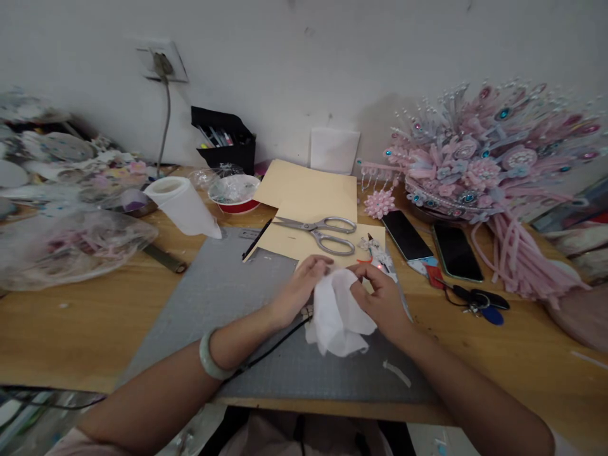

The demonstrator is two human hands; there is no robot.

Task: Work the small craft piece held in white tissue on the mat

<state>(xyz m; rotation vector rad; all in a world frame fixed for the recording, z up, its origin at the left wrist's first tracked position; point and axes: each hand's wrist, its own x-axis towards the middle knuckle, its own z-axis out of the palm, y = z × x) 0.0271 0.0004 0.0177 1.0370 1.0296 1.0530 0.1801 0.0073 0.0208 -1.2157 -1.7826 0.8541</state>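
A thin, folded piece of white fabric (339, 316) hangs over the grey cutting mat (223, 304), between both hands. My right hand (380, 297) pinches its upper right edge between thumb and fingers. My left hand (306, 285), with a pale green bangle on the wrist, is closed at the fabric's upper left edge; its fingertips are slightly blurred. A black cable (275, 347) runs beneath my left forearm to a small beige object (308, 313) partly covered by the fabric. Grey metal scissors (313, 228) lie slightly apart on tan card (327, 193) beyond the hands.
A white roll (183, 206) and a red-and-white bowl (234, 193) stand at the back left. On the right are two phones (408, 234), keys (475, 303) and a large pink beaded headdress (468, 158). A white strip (397, 373) lies near the mat's front edge.
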